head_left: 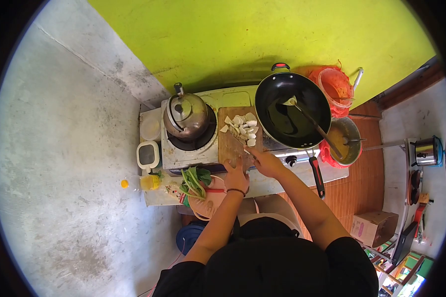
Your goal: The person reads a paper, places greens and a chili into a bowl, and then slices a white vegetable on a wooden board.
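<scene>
A wooden cutting board (226, 148) lies on the stove between kettle and wok, with a pile of cut white pieces (242, 127) on its far half. My left hand (237, 179) rests at the board's near edge, fingers apart and pointing forward. Just right of it, my right hand (266, 163) reaches over the board's near right corner with its fingers closed. A small pale bit shows at those fingertips; I cannot tell what it is. Leafy greens (195, 181) lie beside my left wrist on a pink round tray (210, 204), near a red handle (215, 190).
A black wok (267, 106) with a spatula (309, 118) in it stands at the right, its handle (317, 178) jutting toward me. A metal kettle (192, 115) occupies the left burner. Farther right are a red-wrapped bucket (336, 83) and a metal pot (351, 129).
</scene>
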Demonstrator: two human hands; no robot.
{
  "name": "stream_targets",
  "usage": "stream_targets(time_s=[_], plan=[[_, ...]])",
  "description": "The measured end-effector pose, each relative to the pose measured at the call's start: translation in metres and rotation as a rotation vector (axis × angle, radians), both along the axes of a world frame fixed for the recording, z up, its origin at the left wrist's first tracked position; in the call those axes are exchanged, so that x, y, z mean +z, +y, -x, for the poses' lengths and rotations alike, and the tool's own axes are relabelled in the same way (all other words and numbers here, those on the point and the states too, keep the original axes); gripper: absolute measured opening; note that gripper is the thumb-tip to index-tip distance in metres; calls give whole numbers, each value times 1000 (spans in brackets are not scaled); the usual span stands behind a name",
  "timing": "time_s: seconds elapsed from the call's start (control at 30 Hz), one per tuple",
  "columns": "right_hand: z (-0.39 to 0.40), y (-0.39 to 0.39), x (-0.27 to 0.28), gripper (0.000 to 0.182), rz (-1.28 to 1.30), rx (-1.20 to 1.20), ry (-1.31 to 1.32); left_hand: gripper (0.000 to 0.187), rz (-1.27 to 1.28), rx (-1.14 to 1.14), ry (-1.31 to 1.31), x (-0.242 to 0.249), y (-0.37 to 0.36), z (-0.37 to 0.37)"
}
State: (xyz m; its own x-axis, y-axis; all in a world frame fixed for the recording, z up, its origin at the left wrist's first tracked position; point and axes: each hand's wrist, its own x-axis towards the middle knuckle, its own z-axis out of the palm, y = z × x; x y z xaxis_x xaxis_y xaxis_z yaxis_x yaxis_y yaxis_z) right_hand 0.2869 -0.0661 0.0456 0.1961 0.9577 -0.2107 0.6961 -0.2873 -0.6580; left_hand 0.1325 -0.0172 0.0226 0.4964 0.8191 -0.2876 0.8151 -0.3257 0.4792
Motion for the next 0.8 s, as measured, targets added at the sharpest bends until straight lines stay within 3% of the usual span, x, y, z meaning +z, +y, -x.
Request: stream_targets(time_s=[0.27, 0.47, 0.57, 0.8], plan=[[-13, -33, -11, 53, 101, 96, -138, 72, -33, -55, 58, -10, 2, -6], [-24, -22, -8, 54, 76, 56, -153, 57, -31, -123, 145, -39, -2, -8], [-20, -20, -8, 56, 58, 32, -121, 44, 20, -35, 64, -50, -5, -9], [-4, -35, -7, 56, 69, 37, -79, 38, -69, -205, -37, -25, -7, 9]])
